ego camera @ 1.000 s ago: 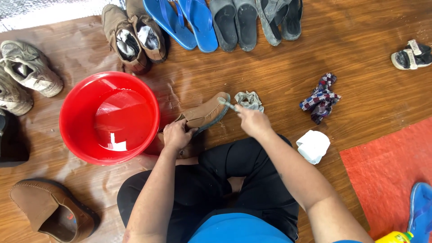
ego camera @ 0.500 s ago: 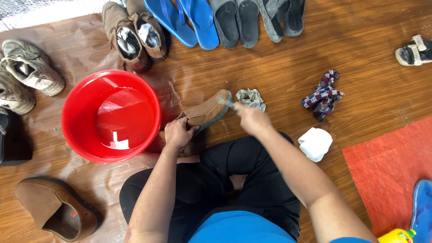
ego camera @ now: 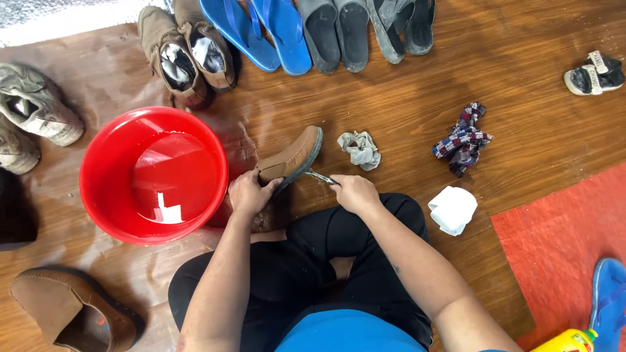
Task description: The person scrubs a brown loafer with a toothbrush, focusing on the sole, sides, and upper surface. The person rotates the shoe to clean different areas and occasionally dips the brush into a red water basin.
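My left hand [ego camera: 246, 193] grips the heel end of a brown slip-on shoe [ego camera: 292, 156], holding it tilted with its toe pointing up and away over the wooden floor. My right hand [ego camera: 354, 193] holds a small brush [ego camera: 318, 176] whose head touches the shoe's dark sole edge. A crumpled grey rag [ego camera: 360, 148] lies just beyond the right hand. A red bucket [ego camera: 104, 153] with a little water in it stands to the left of the left hand. I sit cross-legged in dark trousers.
The matching brown shoe [ego camera: 68, 314] lies at bottom left. Brown boots [ego camera: 186, 49], blue flip-flops [ego camera: 261, 29] and grey sandals [ego camera: 372, 26] line the far side. A patterned cloth [ego camera: 463, 138], a white cloth [ego camera: 453, 208], a small sandal [ego camera: 593, 73], worn sneakers [ego camera: 36, 111] and a red mat [ego camera: 567, 248] lie around.
My right hand has drawn back toward me along the shoe's sole with the brush. The left hand and shoe stay about where they were.
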